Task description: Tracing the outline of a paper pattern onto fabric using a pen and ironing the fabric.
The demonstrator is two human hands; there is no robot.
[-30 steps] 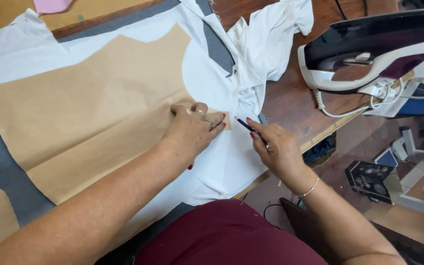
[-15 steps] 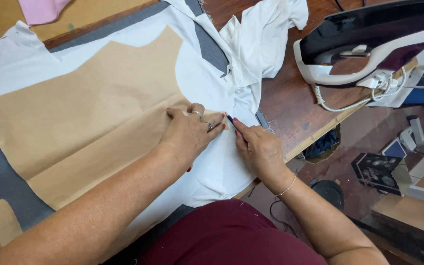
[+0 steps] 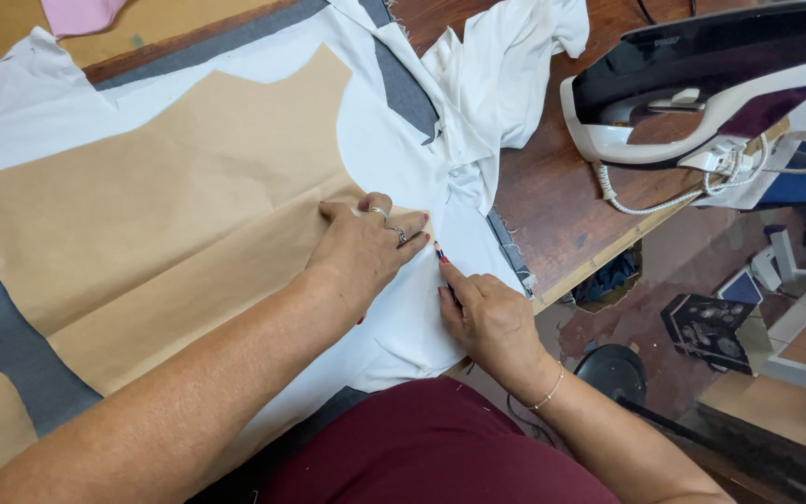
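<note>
Pressing flat with spread fingers, the left hand pins the brown paper pattern onto white cloth near the bench's front edge. Just beside it, the right hand pinches a dark marker against the pattern's edge.

both hands low and close together, palms down

left hand lies flat, fingers spread forward, rings on two of them, forearm running in from lower left; right hand sits just beside it, loosely curled, index finger stretched toward the left fingertips, wrist bent, a thin bracelet on it
</note>
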